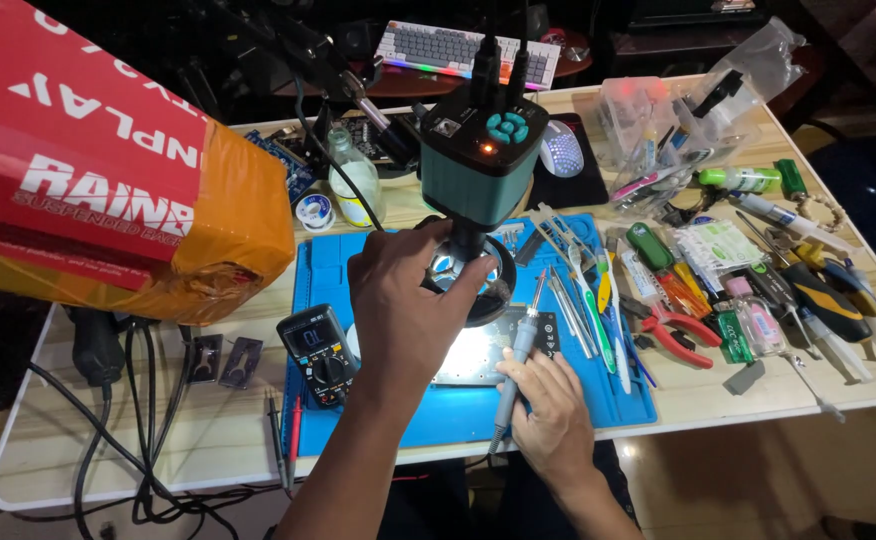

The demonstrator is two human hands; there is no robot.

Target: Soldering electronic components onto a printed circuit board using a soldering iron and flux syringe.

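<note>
My left hand reaches up and grips the lit ring light and lens under a teal microscope camera. My right hand rests on the blue work mat and holds a grey soldering iron like a pen, tip pointing up toward the lens. A brightly lit metal plate lies on the mat under the lens, partly hidden by my left wrist.
A black multimeter with probes sits at the mat's left. Tweezers, screwdrivers, red pliers and several small tools crowd the right side. A red and orange box looms at left. A keyboard, mouse and bottle stand behind.
</note>
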